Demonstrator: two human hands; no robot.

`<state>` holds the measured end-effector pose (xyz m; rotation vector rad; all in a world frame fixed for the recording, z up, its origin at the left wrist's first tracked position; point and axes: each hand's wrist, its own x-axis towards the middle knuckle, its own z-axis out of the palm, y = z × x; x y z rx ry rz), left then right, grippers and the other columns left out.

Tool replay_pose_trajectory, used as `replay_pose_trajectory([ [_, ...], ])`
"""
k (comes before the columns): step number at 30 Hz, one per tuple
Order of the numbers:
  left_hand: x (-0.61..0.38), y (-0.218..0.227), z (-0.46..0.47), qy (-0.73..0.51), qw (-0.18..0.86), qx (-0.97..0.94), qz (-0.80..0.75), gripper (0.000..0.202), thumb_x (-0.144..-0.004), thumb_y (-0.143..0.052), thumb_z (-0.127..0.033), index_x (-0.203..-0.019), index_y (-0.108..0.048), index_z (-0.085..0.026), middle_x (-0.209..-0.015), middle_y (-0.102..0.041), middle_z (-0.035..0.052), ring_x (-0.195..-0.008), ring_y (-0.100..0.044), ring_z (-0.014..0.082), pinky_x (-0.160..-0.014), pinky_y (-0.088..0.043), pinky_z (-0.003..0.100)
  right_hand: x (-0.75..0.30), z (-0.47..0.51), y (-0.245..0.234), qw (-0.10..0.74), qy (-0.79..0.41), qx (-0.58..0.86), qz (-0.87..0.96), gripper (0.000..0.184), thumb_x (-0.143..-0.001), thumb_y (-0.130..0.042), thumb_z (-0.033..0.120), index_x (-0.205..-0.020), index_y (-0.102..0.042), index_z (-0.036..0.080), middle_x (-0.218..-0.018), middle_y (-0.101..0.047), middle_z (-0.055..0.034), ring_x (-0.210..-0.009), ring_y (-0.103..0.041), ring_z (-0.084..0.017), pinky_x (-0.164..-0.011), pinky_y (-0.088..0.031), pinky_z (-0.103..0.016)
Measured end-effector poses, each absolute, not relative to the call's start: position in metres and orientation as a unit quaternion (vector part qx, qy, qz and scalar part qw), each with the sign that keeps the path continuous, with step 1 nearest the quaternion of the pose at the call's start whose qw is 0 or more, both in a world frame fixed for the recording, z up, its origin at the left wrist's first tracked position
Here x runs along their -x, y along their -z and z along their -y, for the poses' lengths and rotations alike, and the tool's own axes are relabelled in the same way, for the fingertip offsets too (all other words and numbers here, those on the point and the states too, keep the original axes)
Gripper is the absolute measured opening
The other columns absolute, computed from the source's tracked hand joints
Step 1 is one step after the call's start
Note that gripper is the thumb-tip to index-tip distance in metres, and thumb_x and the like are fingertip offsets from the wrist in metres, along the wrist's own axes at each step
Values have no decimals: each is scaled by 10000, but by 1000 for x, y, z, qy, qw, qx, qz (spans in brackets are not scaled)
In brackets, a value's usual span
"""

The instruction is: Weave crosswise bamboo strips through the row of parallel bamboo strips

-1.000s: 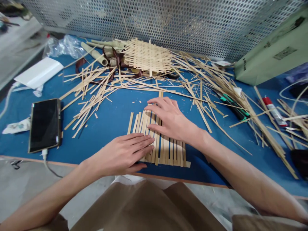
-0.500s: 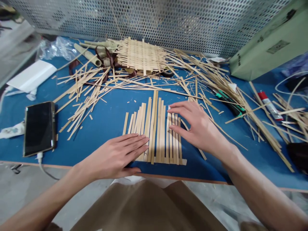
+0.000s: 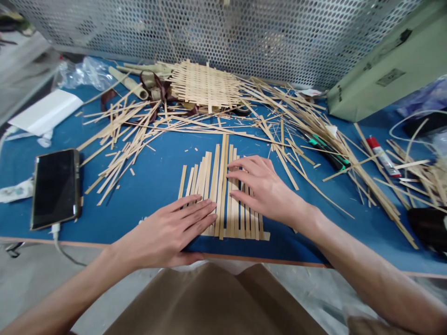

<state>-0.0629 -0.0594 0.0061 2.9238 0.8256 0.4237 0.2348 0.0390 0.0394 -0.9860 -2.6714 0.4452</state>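
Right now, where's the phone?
In the head view, the phone lies on the blue tabletop near its front edge, left of your left hand, a white cable plugged into its near end.

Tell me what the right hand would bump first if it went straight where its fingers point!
The right hand would probably meet the long middle strips first; its height is unclear, so it might slide over them.

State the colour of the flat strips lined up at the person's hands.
The flat strips are pale tan, seen in the head view.
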Motion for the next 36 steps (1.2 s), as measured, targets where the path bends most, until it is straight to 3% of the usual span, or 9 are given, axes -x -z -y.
replay_pose_trajectory([
  [5, 61, -6, 64, -151, 36, -948, -279, 665, -1149, -571, -616, -1546, -673, -93, -1666, -639, 150, -1537, -659, 308, -1403, -431, 472, -231, -39, -36, 132, -133, 330, 925, 186, -1109, -645, 293, -1258, -753, 269, -1464, -743, -158, -1388, -632, -409, -1151, -503, -681],
  [8, 61, -5, 66, -150, 41, -947, -281, 648, -1131, -603, -621, -1484, -707, -88, -1663, -641, 167, -1541, -656, 312, -1415, -415, 466, -227, -39, -37, 130, -123, 319, 931, 225, -1104, -645, 277, -1304, -743, 240, -1490, -734, -177, -1383, -640, -415, -1151, -522, -690],
  [15, 61, -2, 66, -177, 29, -943, -280, 619, -1110, -601, -627, -1431, -747, -118, -1630, -677, 159, -1502, -689, 314, -1383, -470, 444, -209, -68, -24, 116, -98, 347, 926, 466, -1043, -764, 345, -1491, -685, 244, -1684, -617, -197, -1594, -513, -462, -1289, -442, -729],
  [24, 59, 1, 65, -184, 18, -943, -278, 622, -1099, -602, -643, -1387, -789, -124, -1601, -700, 128, -1474, -711, 297, -1317, -559, 425, -196, -88, -22, 144, -127, 362, 912, 405, -1103, -645, 316, -1456, -702, 126, -1657, -626, -263, -1559, -518, -467, -1262, -438, -759],
  [31, 59, 1, 65, -189, 8, -942, -277, 590, -1097, -601, -632, -1353, -817, -146, -1591, -705, 122, -1468, -717, 297, -1283, -604, 434, -191, -98, -8, 174, -133, 363, 906, 327, -1056, -685, 365, -1375, -757, 362, -1535, -725, -109, -1465, -625, -413, -1203, -505, -724],
  [36, 57, 0, 65, -200, 24, -938, -282, 577, -1101, -613, -623, -1330, -815, -134, -1564, -729, 122, -1470, -716, 282, -1307, -572, 386, -188, -91, -12, 165, -125, 353, 913, 338, -1075, -687, 324, -1391, -713, 208, -1543, -699, -209, -1453, -604, -432, -1211, -488, -721],
])
